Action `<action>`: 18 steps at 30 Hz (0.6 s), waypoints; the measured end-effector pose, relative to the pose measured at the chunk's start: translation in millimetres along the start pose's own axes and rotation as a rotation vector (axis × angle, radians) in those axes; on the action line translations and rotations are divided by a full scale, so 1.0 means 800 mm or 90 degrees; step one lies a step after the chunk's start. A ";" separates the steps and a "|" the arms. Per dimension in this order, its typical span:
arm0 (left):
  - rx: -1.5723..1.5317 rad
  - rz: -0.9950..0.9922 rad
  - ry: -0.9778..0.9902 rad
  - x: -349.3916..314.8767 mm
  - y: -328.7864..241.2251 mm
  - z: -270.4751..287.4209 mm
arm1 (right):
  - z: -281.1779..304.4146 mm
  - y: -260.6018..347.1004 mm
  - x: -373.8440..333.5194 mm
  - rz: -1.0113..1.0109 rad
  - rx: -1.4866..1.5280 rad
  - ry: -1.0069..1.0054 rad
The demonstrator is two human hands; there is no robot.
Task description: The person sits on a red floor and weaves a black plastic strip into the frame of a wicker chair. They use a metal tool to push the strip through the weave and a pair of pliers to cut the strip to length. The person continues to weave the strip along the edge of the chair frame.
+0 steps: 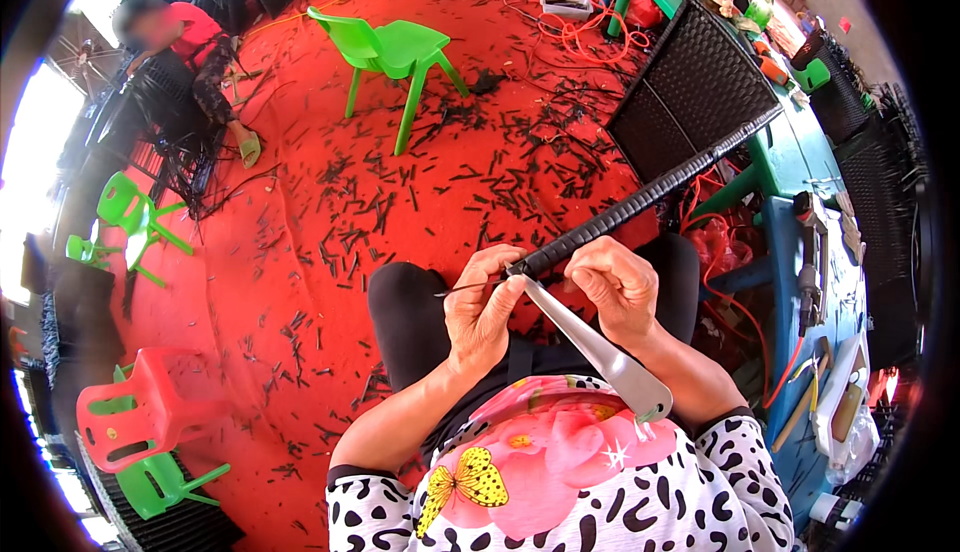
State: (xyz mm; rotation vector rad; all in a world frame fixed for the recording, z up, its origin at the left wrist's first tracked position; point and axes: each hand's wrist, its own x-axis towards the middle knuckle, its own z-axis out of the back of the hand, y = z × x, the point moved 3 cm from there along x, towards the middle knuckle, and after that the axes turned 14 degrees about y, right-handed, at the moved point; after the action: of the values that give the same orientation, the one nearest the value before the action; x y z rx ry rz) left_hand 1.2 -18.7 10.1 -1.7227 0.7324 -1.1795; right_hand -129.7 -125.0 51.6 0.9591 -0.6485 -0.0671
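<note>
Two hands work at the end of a wrapped black bar [620,214].
Nearest, a silver metal tool [598,347] slants from the flowered shirt [560,462] up to the bar's lower end, where the left hand [480,310] is closed on the bar, thumb by the tool's tip; the right hand [618,287] curls just beside, its hold unclear. The bar edges a woven black panel [680,87]; beyond stands a green chair [408,47] on the red floor [265,302].

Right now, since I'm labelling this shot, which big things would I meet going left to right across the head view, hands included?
Red chair → left hand → right hand → blue table.
</note>
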 end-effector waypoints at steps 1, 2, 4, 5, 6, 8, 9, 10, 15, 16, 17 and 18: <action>0.006 0.003 -0.003 0.003 -0.001 0.000 | 0.001 0.005 0.000 -0.047 0.070 0.023; 0.010 0.007 -0.003 0.004 -0.002 -0.001 | 0.000 0.008 -0.003 -0.096 0.138 0.044; -0.009 0.007 -0.006 0.003 -0.004 -0.004 | -0.002 0.012 -0.010 -0.071 0.131 0.050; -0.012 0.010 -0.006 0.003 -0.003 -0.003 | 0.000 0.014 -0.010 -0.049 0.107 0.047; -0.015 0.013 -0.006 0.003 -0.002 -0.002 | 0.003 0.018 -0.010 -0.027 0.083 0.045; -0.013 0.002 0.012 0.002 -0.001 -0.004 | 0.007 0.017 -0.018 -0.191 0.376 0.048; -0.017 -0.004 0.011 0.001 0.001 -0.003 | 0.010 0.021 -0.020 -0.288 0.497 0.064; -0.021 -0.010 0.011 0.000 0.003 -0.002 | 0.011 0.030 -0.021 -0.385 0.617 0.081; -0.022 -0.010 0.051 -0.004 0.003 -0.001 | 0.017 0.068 -0.001 -0.511 0.489 0.317; 0.008 -0.007 0.064 -0.003 -0.003 -0.001 | 0.018 0.067 0.000 -0.508 0.475 0.332; 0.038 -0.002 0.075 -0.004 -0.006 -0.001 | 0.019 0.066 -0.001 -0.505 0.463 0.348; 0.062 -0.022 0.087 -0.004 -0.006 -0.001 | 0.020 0.067 -0.001 -0.508 0.417 0.365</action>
State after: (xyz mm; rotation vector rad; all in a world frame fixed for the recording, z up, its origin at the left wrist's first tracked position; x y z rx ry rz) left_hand -0.9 -14.8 13.2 -1.5925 0.7176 -1.3451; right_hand -151.4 -105.2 99.2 1.7394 0.3033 -0.2844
